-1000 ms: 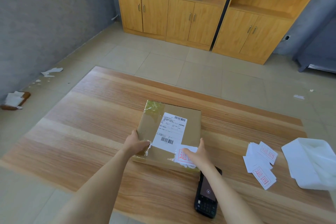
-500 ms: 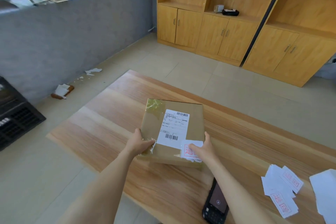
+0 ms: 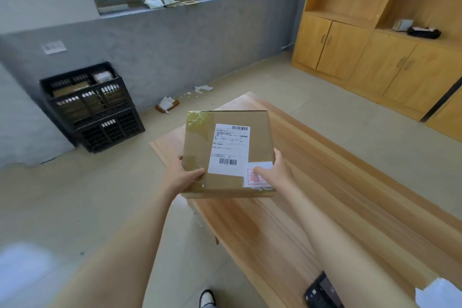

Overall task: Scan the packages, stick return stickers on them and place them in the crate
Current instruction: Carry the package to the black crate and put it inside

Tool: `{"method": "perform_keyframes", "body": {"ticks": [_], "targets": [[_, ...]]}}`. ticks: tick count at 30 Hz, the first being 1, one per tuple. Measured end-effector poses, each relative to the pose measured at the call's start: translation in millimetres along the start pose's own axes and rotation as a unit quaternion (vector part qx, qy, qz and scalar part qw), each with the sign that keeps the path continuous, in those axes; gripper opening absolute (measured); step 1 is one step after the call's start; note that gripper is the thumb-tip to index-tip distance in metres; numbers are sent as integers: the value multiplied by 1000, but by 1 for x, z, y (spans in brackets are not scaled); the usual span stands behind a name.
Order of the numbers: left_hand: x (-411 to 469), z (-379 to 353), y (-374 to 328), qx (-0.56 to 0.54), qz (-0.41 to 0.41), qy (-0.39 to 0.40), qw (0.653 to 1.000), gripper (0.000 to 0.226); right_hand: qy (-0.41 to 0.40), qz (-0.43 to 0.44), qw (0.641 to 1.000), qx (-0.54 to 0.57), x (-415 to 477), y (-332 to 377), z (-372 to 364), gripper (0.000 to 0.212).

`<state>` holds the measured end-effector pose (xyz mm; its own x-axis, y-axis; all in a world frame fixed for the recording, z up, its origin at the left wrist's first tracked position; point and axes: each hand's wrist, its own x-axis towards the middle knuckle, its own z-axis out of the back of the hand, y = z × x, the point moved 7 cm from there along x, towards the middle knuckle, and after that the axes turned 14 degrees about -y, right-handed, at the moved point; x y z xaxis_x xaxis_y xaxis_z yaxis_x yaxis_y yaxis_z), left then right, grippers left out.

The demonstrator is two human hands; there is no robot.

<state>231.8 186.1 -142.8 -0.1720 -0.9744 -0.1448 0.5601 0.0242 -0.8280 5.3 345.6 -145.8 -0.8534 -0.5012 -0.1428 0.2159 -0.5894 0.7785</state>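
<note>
A flat brown cardboard package [image 3: 225, 117] with a white shipping label and a red-and-white return sticker [image 3: 252, 175] hangs in the air over the table's left end. My left hand [image 3: 183, 176] grips its near left edge, thumb on top. My right hand [image 3: 276, 172] grips the near right corner, with the thumb lying across the sticker. A black crate [image 3: 85, 97] stacked on a second black crate stands on the floor by the grey wall at the left, with boxes inside. The black handheld scanner [image 3: 322, 292] lies on the table at the bottom edge.
The wooden table [image 3: 312, 202] runs from the centre to the lower right. Wooden cabinets [image 3: 375, 57] line the right wall. Paper scraps [image 3: 170, 102] lie on the floor by the wall. A shoe [image 3: 207, 297] shows at the bottom, and white sheets [image 3: 442, 292] at the lower right.
Both hands have lifted the package off the table and carried it left. The view has swung left, bringing the black crates and the window into sight.
</note>
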Motion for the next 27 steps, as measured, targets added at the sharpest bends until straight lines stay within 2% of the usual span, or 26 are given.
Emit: {"method": "perform_keyframes", "body": {"ticks": [10, 16, 21, 27], "targets": [[12, 114, 62, -51, 83, -87, 991, 72, 109, 92, 990, 14, -22, 91, -93, 81], [48, 172, 99, -56, 110, -113, 986, 77, 161, 111, 980, 20, -28, 146, -166, 75], [94, 216, 129, -73, 134, -132, 980, 83, 165, 154, 974, -17, -30, 202, -222, 70], [161, 271, 154, -92, 143, -153, 974, 86, 186, 166, 968, -30, -25, 267, -297, 79]]}}
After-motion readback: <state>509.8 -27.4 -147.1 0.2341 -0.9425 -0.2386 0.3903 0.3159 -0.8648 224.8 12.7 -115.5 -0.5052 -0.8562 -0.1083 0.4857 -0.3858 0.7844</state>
